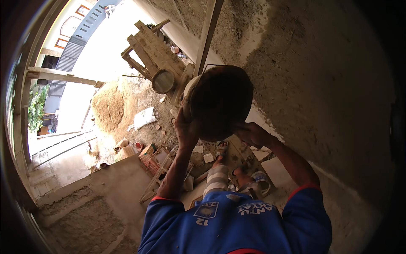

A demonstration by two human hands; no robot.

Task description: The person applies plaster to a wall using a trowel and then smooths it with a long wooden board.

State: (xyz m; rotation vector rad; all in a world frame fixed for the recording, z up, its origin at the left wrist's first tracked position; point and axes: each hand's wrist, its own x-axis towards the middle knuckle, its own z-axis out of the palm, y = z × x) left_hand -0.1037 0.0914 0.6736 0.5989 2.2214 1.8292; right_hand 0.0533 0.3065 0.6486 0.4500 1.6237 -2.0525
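Observation:
A round bucket (220, 99) with a thin wire handle is held up in front of me. Its broad side toward me is in deep shadow, so I cannot tell whether that is its mouth or its base. A paler strip of its wall shows at the left. My left hand (186, 129) grips the bucket's lower left side, fingers partly hidden behind it. At the lower right edge, my right hand (251, 134) is closed on the rim, its fingertips lost in the shadow. Both forearms reach upward and the bucket hangs clear of the ground.
A rough plastered wall (313, 97) rises at the right, with a wooden pole (208, 36) beside it. Ahead stand a plank scaffold (154, 53) and a round container (163, 81). A sand heap (108, 106), white sack (144, 117) and bricks lie left. Another bucket (262, 183) stands near my feet.

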